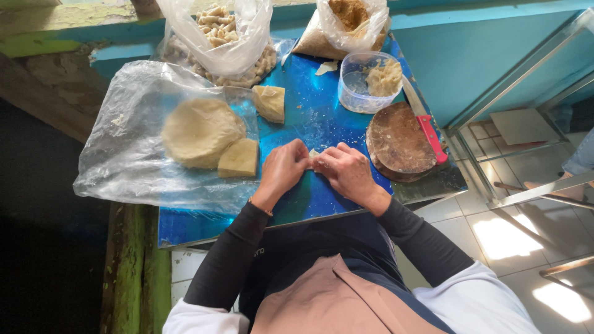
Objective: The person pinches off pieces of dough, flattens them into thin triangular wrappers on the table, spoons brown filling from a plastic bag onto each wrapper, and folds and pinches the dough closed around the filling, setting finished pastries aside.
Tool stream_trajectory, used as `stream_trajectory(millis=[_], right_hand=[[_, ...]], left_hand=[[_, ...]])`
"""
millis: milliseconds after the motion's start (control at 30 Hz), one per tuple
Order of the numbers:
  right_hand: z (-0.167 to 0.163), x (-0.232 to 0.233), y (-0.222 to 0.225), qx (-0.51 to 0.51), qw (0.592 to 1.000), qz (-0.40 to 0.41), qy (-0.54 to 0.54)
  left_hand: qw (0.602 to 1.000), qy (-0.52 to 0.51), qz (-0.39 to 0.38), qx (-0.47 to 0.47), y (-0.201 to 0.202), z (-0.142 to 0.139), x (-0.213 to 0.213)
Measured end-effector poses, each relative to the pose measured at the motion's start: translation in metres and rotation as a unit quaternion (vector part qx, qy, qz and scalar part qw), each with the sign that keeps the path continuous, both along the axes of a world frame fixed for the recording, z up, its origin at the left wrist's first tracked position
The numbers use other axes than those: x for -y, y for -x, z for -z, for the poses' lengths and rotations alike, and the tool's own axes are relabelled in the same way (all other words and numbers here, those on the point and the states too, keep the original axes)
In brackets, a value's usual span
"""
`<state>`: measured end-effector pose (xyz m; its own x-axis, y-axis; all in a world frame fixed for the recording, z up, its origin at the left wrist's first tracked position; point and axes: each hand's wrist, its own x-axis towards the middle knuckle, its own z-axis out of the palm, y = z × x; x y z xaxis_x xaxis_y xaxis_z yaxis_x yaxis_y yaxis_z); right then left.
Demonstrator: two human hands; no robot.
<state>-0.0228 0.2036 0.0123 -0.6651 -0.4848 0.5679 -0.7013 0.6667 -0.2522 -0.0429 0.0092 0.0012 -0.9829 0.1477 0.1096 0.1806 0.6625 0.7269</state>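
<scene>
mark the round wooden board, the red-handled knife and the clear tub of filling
round wooden board (399,143), head view, bare middle of its top face.
red-handled knife (432,137), head view, middle of the red handle.
clear plastic tub (354,93), head view, near wall left of the filling.

A small pale piece shows only as a sliver between the left hand and the right hand; the fingers cover the rest, so its shape cannot be told. The knife blade lies partly behind the clear tub. Both plastic bags at the back, one of rolled sticks and one of brown crumbs, are cut off by the top edge. The counter near edge is hidden by the person's arms.
</scene>
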Motion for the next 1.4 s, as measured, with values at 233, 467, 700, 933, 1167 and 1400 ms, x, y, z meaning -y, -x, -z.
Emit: stream_trajectory(millis=[233, 467, 700, 933, 1167, 1400], right_hand=[[0.001, 0.005, 0.013, 0.052, 0.998, 0.012, 0.017], [-0.006, 0.002, 0.005, 0.003, 1.0, -0.001, -0.015], [-0.007, 0.003, 0.013, -0.013, 1.0, 0.002, -0.021], [0.001, 0.008, -0.003, -0.089, 0.995, 0.03, -0.034], [0.001, 0.007, 0.009, -0.073, 0.997, 0.028, -0.016], [0.005, 0.01, -0.009, -0.137, 0.984, 0.057, -0.099]], left_hand=[[0.965, 0.028, 0.062, -0.253, -0.029, 0.012, 0.005], [0.982, 0.066, 0.026, -0.173, -0.009, 0.012, 0.002], [0.961, -0.01, 0.088, -0.261, -0.018, 0.014, 0.008], [0.952, 0.088, 0.064, -0.286, -0.013, 0.013, 0.006], [0.944, 0.091, 0.06, -0.313, -0.016, 0.012, 0.002], [0.947, 0.061, 0.048, -0.312, -0.007, 0.021, 0.004]])
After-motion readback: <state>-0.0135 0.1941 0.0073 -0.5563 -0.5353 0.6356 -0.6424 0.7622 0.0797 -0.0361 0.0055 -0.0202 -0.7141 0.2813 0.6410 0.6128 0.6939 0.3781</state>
